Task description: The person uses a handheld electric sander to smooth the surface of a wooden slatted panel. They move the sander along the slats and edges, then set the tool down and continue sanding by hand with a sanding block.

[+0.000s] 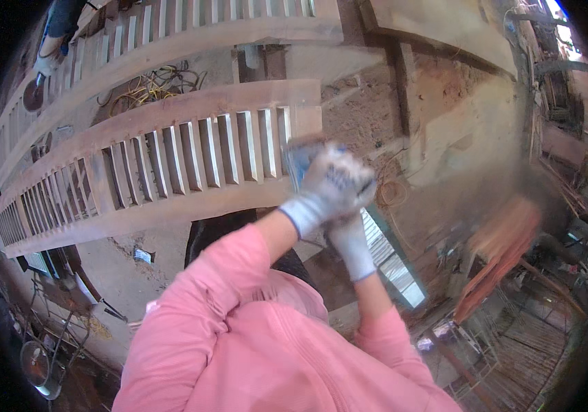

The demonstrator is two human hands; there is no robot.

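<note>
Left hand: gloved in white and grey, the left hand (332, 180) is blurred, its fingers curled around a blue piece (299, 165) that juts out on its far left side.
Right hand: the right hand (350, 242), gloved alike, is just below the left and meets it; its fingers are hidden, so I cannot tell whether they grip anything.
Blue piece: at the right end of the nearer slatted panel (170, 211), overlapping its end board in view; blur hides whether they touch.
Nearer panel: wooden, with slanting slats set between two long rails, running left from the hands.
Farther panel: a similar slatted panel (191, 43) lies beyond, roughly alongside.
Cables: yellow and dark cables (153, 88) lie tangled between the two panels.
Co-worker: at upper left, a gloved hand (45, 65) is beside a dark round disc (33, 96).
Right side: a reddish wooden piece (500, 257) stands out over the cluttered ground, well apart from the hands.
Sleeves: pink (201, 292), reaching both forearms.
</note>
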